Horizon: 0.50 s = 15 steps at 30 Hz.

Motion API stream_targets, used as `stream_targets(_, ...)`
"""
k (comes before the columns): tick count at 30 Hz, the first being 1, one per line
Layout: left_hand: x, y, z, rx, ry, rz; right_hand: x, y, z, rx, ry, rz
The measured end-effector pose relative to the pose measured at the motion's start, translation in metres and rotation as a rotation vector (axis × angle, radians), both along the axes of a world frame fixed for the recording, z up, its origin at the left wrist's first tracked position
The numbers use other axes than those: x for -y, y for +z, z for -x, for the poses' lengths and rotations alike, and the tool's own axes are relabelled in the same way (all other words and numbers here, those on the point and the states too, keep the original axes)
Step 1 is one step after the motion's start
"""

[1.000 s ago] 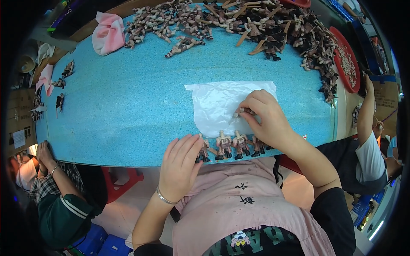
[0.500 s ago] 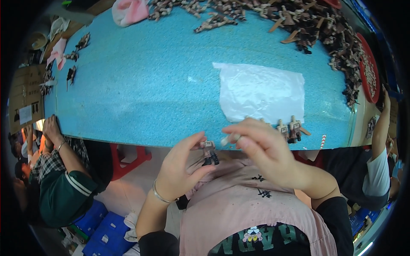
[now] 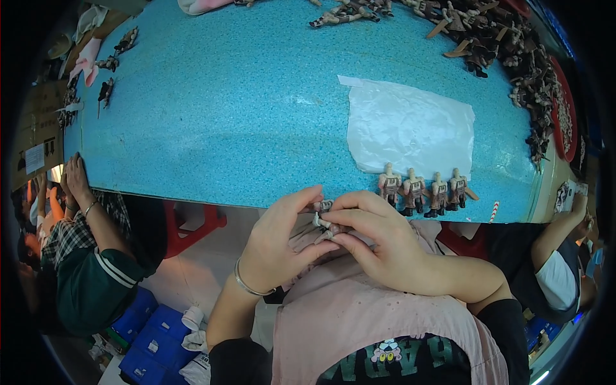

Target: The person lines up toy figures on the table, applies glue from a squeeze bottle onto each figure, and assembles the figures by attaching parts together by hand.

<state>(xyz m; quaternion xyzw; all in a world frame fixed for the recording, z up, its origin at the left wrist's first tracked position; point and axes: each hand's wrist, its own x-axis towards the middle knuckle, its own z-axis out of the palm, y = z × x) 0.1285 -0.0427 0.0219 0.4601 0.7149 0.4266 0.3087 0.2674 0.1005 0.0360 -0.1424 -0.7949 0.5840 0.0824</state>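
Note:
Close to the table's near edge, my left hand and my right hand both grip one small toy figure. The left thumb and fingertips hold it from one side, while the right thumb and fingers pinch it from the other. A whitish bit shows on the figure between my hands; fingers cover much of the rest. Just beyond my right hand, several brown-and-cream toy figures are lined up along the lower edge of a crumpled white sheet.
A large heap of similar figures covers the blue table's far right, beside a red basin of small pale pieces. Co-workers sit left and right. A red stool stands below the table.
My right hand has come left and down onto the figure in my left hand, bringing a small pale piece. The row of figures is now uncovered, and the whole view has shifted slightly.

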Motion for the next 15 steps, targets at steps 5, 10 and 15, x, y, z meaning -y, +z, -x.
stream_targets(5,-0.0002,0.0023,0.0003,-0.013,-0.018,0.001,0.0023,0.0028,-0.0004,0.063,-0.019,0.060)
stream_targets(10,0.0048,-0.0012,0.0082,0.157,-0.044,-0.020,0.0059,0.0034,-0.0004,0.102,-0.091,0.153)
stream_targets(15,0.0005,-0.0028,0.0076,0.205,0.007,0.029,0.0052,0.0006,0.0009,0.051,-0.080,0.128)
